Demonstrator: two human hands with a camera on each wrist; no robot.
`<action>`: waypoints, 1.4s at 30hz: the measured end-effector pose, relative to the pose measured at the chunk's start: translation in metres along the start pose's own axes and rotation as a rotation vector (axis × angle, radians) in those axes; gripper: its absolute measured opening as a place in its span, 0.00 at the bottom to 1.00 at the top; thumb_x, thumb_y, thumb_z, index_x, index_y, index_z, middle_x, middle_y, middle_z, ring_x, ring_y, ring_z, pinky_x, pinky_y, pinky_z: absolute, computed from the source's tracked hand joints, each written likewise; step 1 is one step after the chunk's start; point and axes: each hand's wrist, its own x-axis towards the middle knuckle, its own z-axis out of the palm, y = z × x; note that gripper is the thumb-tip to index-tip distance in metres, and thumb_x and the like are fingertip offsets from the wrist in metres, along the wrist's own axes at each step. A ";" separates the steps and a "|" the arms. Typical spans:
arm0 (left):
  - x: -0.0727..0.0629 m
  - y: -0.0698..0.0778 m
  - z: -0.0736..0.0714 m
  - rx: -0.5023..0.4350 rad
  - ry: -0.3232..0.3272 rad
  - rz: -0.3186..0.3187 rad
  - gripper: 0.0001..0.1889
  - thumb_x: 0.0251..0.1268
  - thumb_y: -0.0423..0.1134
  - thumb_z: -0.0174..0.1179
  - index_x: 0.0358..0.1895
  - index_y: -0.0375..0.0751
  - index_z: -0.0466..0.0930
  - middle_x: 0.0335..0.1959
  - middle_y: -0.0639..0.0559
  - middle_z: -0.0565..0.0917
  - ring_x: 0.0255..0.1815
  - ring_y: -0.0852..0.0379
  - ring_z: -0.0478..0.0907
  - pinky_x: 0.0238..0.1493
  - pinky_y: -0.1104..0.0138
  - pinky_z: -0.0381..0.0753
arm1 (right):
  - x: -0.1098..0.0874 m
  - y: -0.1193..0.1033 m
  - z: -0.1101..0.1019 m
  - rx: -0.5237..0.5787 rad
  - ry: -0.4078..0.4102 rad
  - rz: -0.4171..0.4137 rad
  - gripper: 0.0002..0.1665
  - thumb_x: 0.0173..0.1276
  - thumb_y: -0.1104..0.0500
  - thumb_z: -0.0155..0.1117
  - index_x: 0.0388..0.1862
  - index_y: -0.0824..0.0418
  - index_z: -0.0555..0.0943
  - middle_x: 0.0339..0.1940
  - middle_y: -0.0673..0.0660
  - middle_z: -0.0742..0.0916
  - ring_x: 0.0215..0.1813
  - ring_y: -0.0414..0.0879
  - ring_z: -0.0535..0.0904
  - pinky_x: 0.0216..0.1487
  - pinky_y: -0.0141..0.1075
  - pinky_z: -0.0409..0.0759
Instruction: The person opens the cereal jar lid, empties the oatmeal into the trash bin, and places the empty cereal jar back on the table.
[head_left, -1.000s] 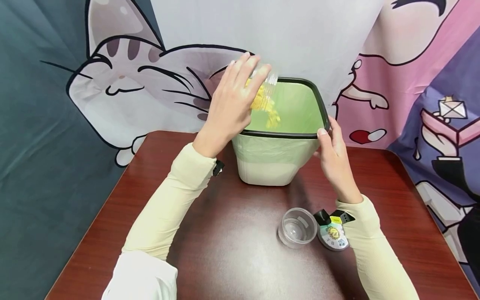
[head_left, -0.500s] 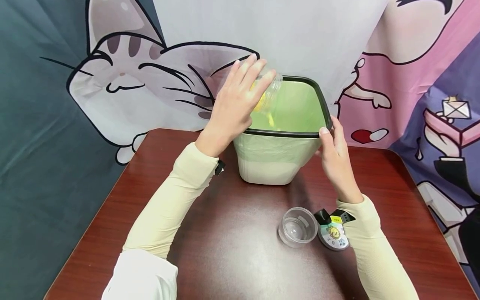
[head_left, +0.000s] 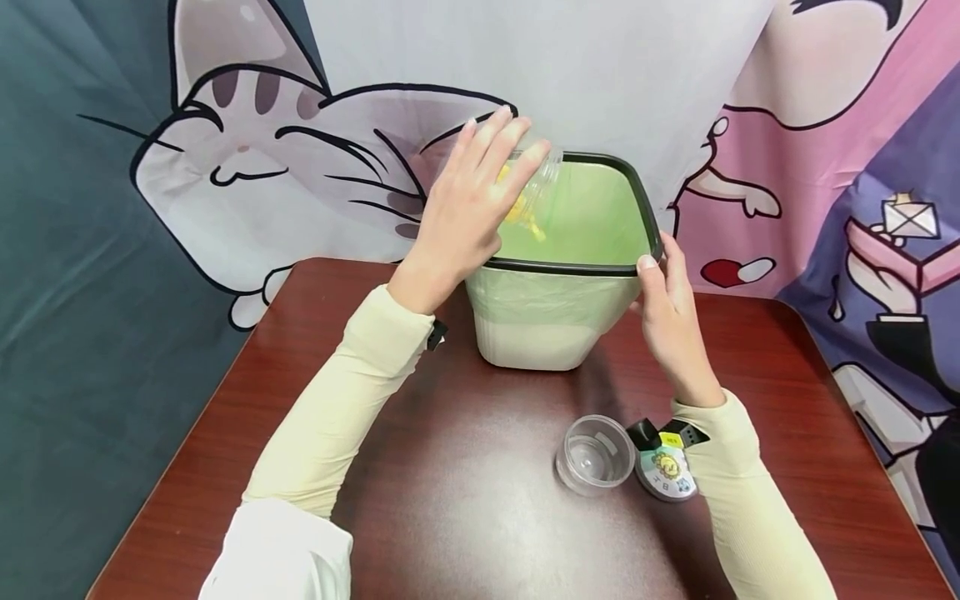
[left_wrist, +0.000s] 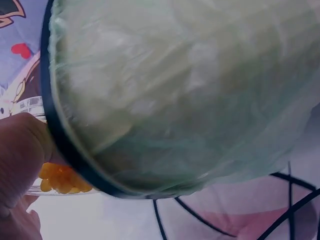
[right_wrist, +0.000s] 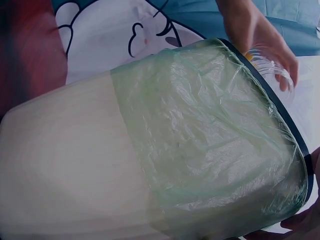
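Observation:
My left hand [head_left: 468,200] grips a clear plastic jar [head_left: 553,169], tipped over the left side of a trash bin. Small rounded yellow pieces, like corn kernels [head_left: 519,210], lie near the jar's mouth. They also show orange-yellow through the wall of the jar [left_wrist: 32,191] in the left wrist view. The white trash bin [head_left: 534,337] has a black rim and a pale green liner bag [head_left: 600,217]. On its right side, my right hand [head_left: 671,321] holds the rim, thumb on top and fingers outside. The bottom of the bin's inside is hidden.
An open clear plastic tub [head_left: 595,456] stands on the dark red-brown table [head_left: 450,500]. Beside it lies a round disc with a printed label [head_left: 667,471], partly under the right wrist strap. A cartoon cloth [head_left: 360,175] hangs behind the table.
Yellow pieces fell from the jar in a clump, then a thin trickle; now just a few show at its mouth. The left hand shifted slightly right. The right hand kept its hold.

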 end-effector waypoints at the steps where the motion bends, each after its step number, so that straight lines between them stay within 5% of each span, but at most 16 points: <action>1: 0.001 0.000 -0.001 0.001 0.007 0.001 0.40 0.34 0.16 0.42 0.61 0.43 0.65 0.65 0.42 0.64 0.71 0.47 0.51 0.70 0.56 0.42 | 0.000 0.000 0.000 0.001 0.001 -0.001 0.28 0.72 0.47 0.40 0.70 0.46 0.55 0.60 0.52 0.69 0.48 0.44 0.72 0.41 0.34 0.74; 13: 0.005 -0.001 -0.003 0.003 0.052 0.053 0.37 0.38 0.14 0.39 0.59 0.42 0.67 0.64 0.41 0.65 0.70 0.47 0.52 0.69 0.60 0.51 | 0.000 -0.002 -0.001 -0.021 0.011 -0.018 0.28 0.72 0.46 0.40 0.70 0.47 0.55 0.60 0.53 0.69 0.48 0.44 0.71 0.40 0.33 0.74; 17: 0.003 0.000 -0.006 -0.073 -0.026 0.005 0.41 0.35 0.12 0.40 0.61 0.44 0.65 0.66 0.43 0.61 0.72 0.50 0.46 0.49 0.64 0.76 | 0.000 -0.002 -0.001 -0.031 0.008 -0.025 0.28 0.72 0.47 0.40 0.70 0.47 0.55 0.60 0.53 0.70 0.47 0.45 0.70 0.40 0.33 0.73; 19: 0.002 0.000 -0.007 -0.107 -0.047 -0.024 0.43 0.34 0.11 0.40 0.62 0.45 0.64 0.67 0.45 0.59 0.73 0.52 0.43 0.36 0.64 0.80 | 0.000 -0.001 -0.001 -0.028 0.006 -0.028 0.28 0.72 0.47 0.39 0.70 0.47 0.54 0.60 0.53 0.70 0.47 0.45 0.70 0.40 0.34 0.72; 26: 0.005 0.001 -0.008 -0.143 -0.048 -0.049 0.42 0.38 0.10 0.40 0.62 0.46 0.64 0.68 0.46 0.58 0.73 0.53 0.40 0.31 0.64 0.80 | 0.001 0.000 -0.002 -0.025 0.007 -0.025 0.28 0.73 0.47 0.39 0.70 0.47 0.54 0.60 0.53 0.69 0.48 0.45 0.70 0.40 0.34 0.73; 36: 0.004 0.003 -0.004 -0.041 -0.034 0.020 0.35 0.50 0.13 0.40 0.62 0.46 0.65 0.67 0.44 0.60 0.73 0.48 0.45 0.27 0.67 0.78 | 0.001 0.001 0.000 -0.025 0.003 -0.021 0.29 0.72 0.46 0.39 0.70 0.47 0.54 0.60 0.52 0.69 0.48 0.44 0.71 0.41 0.35 0.73; 42: 0.003 0.002 -0.007 -0.045 -0.046 0.035 0.37 0.48 0.11 0.40 0.63 0.44 0.65 0.68 0.44 0.59 0.73 0.48 0.44 0.29 0.65 0.79 | 0.001 0.001 0.002 -0.050 0.013 -0.022 0.29 0.72 0.46 0.39 0.70 0.47 0.54 0.58 0.51 0.70 0.47 0.44 0.70 0.40 0.35 0.71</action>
